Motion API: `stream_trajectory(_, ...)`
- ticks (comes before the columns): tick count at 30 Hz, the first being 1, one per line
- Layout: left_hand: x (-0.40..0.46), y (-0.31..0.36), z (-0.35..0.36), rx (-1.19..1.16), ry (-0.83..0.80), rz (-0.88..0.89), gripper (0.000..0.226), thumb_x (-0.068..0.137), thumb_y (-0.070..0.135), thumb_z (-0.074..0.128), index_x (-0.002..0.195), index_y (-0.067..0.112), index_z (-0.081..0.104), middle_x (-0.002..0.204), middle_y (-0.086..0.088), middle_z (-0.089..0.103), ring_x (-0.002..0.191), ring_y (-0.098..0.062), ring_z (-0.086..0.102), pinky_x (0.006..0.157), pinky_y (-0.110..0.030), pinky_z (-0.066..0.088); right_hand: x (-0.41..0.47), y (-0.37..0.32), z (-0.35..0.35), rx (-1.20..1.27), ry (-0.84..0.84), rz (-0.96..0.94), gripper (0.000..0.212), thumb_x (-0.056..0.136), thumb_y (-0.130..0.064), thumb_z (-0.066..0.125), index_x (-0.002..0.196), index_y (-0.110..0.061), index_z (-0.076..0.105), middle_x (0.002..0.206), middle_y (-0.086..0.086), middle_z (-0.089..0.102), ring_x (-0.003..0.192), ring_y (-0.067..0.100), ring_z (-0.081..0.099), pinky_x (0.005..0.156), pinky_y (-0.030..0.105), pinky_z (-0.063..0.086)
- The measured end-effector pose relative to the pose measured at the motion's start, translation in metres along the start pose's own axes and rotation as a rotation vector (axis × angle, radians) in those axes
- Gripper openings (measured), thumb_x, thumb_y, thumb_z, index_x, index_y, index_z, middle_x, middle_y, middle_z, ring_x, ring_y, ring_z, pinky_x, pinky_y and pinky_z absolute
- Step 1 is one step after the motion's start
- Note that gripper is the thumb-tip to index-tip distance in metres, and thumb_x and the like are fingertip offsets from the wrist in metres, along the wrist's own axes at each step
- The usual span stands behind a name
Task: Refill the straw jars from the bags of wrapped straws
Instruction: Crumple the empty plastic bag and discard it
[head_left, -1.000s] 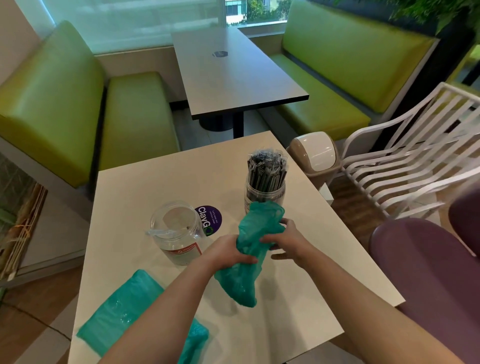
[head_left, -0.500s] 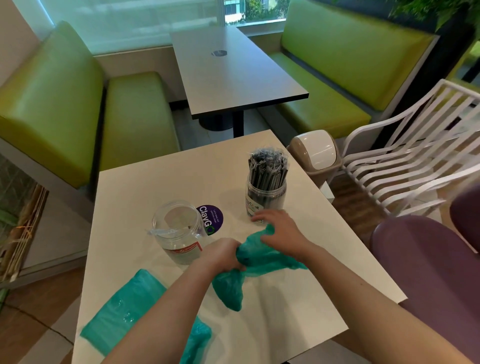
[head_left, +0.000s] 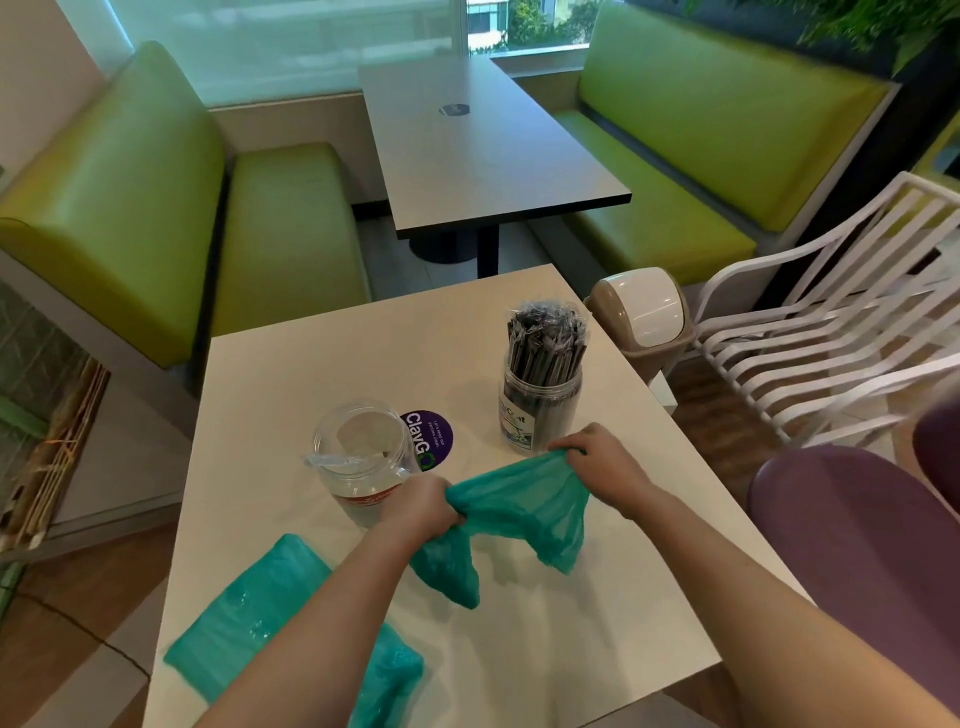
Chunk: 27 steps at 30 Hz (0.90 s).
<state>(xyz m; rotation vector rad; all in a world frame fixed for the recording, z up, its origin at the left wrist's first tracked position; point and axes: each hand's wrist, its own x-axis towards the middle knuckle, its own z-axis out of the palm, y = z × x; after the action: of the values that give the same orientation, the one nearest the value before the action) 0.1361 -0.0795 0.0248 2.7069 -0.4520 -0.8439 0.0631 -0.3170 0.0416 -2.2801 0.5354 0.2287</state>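
Both hands are gripping one teal plastic bag (head_left: 519, 499) and stretching it out between them, just above the cream table (head_left: 597, 649). Left hand (head_left: 423, 506) is clenched tight around a bunched end of the film, with a loose tail of the bag drooping below the fist toward the tabletop. Right hand (head_left: 602, 460) is pinching the other end, knuckles up, and another flap is hanging down beneath its wrist. Whether any straws are sitting inside that bag, I cannot tell.

Just behind the left hand, a clear jar (head_left: 363, 460) is standing upright and looking nearly empty, with a single wrapped straw lying across its mouth. Beside it, a round purple sticker (head_left: 434, 436) is lying flat on the table. Further right, just beyond the right hand, a second jar (head_left: 540, 410) is standing packed with dark wrapped straws (head_left: 545, 340) sticking up out of its top. Down at the near left corner, a second teal bag (head_left: 249, 629) is lying flat on the table, partly hidden under the left forearm.
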Motion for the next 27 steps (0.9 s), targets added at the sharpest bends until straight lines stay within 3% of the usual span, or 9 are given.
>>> stream_trajectory(2, 0.001, 0.004, 0.001, -0.077, -0.024, -0.011, 0.024, 0.081, 0.032, 0.071, 0.104, 0.024, 0.071, 0.095, 0.001, 0.069, 0.090, -0.017, 0.064, 0.080, -0.033, 0.053, -0.008, -0.008, 0.008, 0.081, -0.155, -0.023, 0.046, 0.086, -0.048, 0.064, 0.127, -0.028, 0.062, 0.129, -0.001, 0.046, 0.122, 0.018, 0.046, 0.102, 0.029, 0.039)
stream_trajectory(4, 0.002, 0.008, 0.001, -0.124, -0.035, -0.013, 0.021, 0.080, 0.033, 0.070, 0.100, 0.028, 0.072, 0.092, 0.002, 0.070, 0.089, -0.017, 0.065, 0.083, -0.034, 0.054, -0.018, -0.013, 0.019, 0.083, -0.288, 0.010, 0.098, 0.056, -0.075, 0.075, 0.140, -0.036, 0.043, 0.133, -0.006, 0.043, 0.123, 0.016, 0.045, 0.107, 0.036, 0.040)
stream_trajectory(6, 0.003, 0.012, 0.000, -0.159, -0.038, -0.005, 0.018, 0.079, 0.033, 0.069, 0.097, 0.031, 0.073, 0.087, 0.004, 0.070, 0.086, -0.016, 0.065, 0.082, -0.034, 0.054, -0.022, -0.010, 0.031, -0.037, -0.298, 0.040, 0.118, 0.042, -0.078, 0.079, 0.143, -0.042, 0.029, 0.132, -0.008, 0.045, 0.122, 0.017, 0.049, 0.106, 0.042, 0.043)
stream_trajectory(11, 0.005, 0.011, -0.006, -0.177, -0.026, -0.028, 0.019, 0.082, 0.032, 0.067, 0.099, 0.029, 0.076, 0.088, 0.004, 0.071, 0.086, -0.016, 0.066, 0.084, -0.037, 0.056, -0.016, 0.008, 0.037, -0.300, -0.315, 0.131, 0.045, 0.074, -0.039, 0.072, 0.116, -0.026, 0.062, 0.111, -0.003, 0.066, 0.098, 0.017, 0.062, 0.090, 0.037, 0.052)
stream_trajectory(13, 0.003, 0.008, -0.008, -0.161, -0.003, -0.055, 0.020, 0.084, 0.031, 0.066, 0.101, 0.028, 0.075, 0.091, 0.003, 0.071, 0.087, -0.016, 0.066, 0.084, -0.037, 0.056, -0.013, 0.018, 0.033, -0.348, -0.306, 0.192, 0.032, 0.075, -0.031, 0.070, 0.106, -0.024, 0.067, 0.099, -0.004, 0.068, 0.091, 0.016, 0.064, 0.084, 0.034, 0.054)
stream_trajectory(18, 0.004, 0.004, -0.007, -0.217, 0.049, -0.107, 0.025, 0.086, 0.027, 0.064, 0.110, 0.026, 0.070, 0.098, 0.002, 0.067, 0.090, -0.017, 0.063, 0.080, -0.031, 0.051, -0.008, 0.035, 0.025, -0.060, -0.092, 0.236, 0.036, 0.078, -0.020, 0.065, 0.113, -0.019, 0.058, 0.109, 0.002, 0.056, 0.097, 0.020, 0.057, 0.076, 0.033, 0.053)
stream_trajectory(21, 0.007, 0.008, -0.006, -0.291, 0.020, -0.116, 0.031, 0.087, 0.025, 0.064, 0.117, 0.022, 0.067, 0.104, 0.000, 0.067, 0.093, -0.017, 0.063, 0.083, -0.032, 0.052, -0.015, 0.023, 0.025, 0.408, -0.298, 0.178, 0.056, 0.079, -0.012, 0.070, 0.126, -0.022, 0.041, 0.121, 0.007, 0.052, 0.105, 0.018, 0.056, 0.081, 0.022, 0.050)
stream_trajectory(23, 0.008, 0.012, -0.008, -0.385, -0.038, -0.127, 0.032, 0.089, 0.023, 0.063, 0.121, 0.017, 0.063, 0.110, -0.003, 0.065, 0.097, -0.018, 0.062, 0.084, -0.031, 0.051, -0.020, 0.014, 0.030, 0.432, -0.281, 0.075, 0.059, 0.077, -0.012, 0.074, 0.123, -0.033, 0.044, 0.118, 0.003, 0.055, 0.102, 0.016, 0.059, 0.079, 0.022, 0.052)
stream_trajectory(27, 0.004, 0.023, -0.010, -0.785, -0.182, -0.304, 0.026, 0.095, 0.019, 0.058, 0.119, 0.009, 0.056, 0.112, -0.010, 0.065, 0.099, -0.024, 0.065, 0.083, -0.037, 0.056, -0.024, 0.001, 0.039, 0.275, 0.075, -0.094, 0.040, 0.077, -0.002, 0.060, 0.098, -0.036, 0.057, 0.104, -0.008, 0.060, 0.091, 0.013, 0.058, 0.080, 0.033, 0.055)
